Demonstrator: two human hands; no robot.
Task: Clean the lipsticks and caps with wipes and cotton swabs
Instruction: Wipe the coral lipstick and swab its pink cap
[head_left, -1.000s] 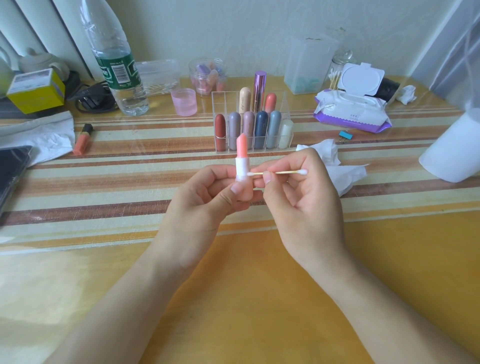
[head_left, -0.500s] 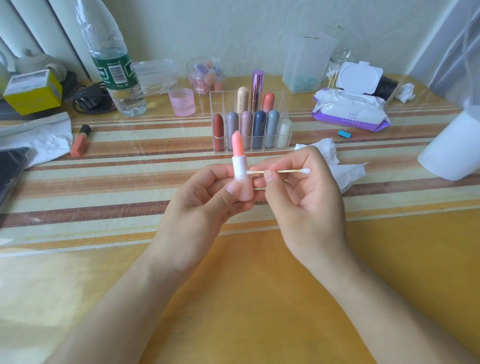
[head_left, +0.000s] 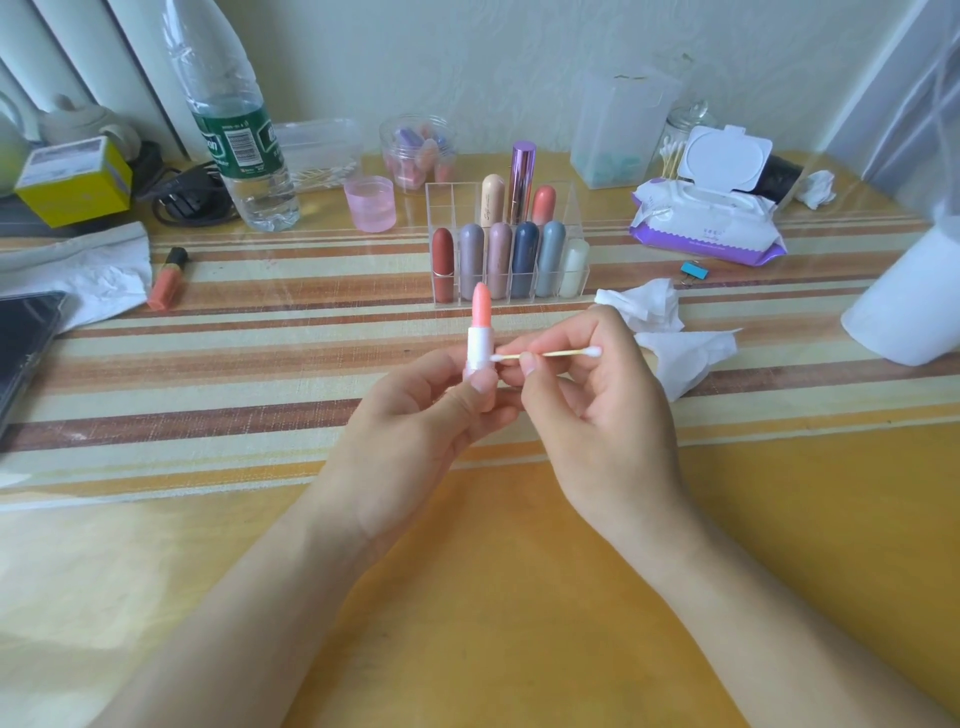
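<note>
Both forearms run off the bottom edge. The left hand (head_left: 415, 415) is wrapped round the base of an uncapped lipstick (head_left: 480, 322), upright dead centre, so the lower tube mostly hides behind the thumb. The right hand (head_left: 613, 415) pinches a cotton swab (head_left: 550, 354) level, tip touching the lipstick's white collar. A crumpled wipe (head_left: 670, 332) lies at 3 o'clock of the hands. At 12, a clear rack (head_left: 441, 195) holds nine capped lipsticks. At 1, there's a wipes pack (head_left: 706, 218), lid flipped up. The glass jar (head_left: 685, 130) behind it holds swabs and is partly blocked. The phone (head_left: 21, 338) at 9 is cut off.
</note>
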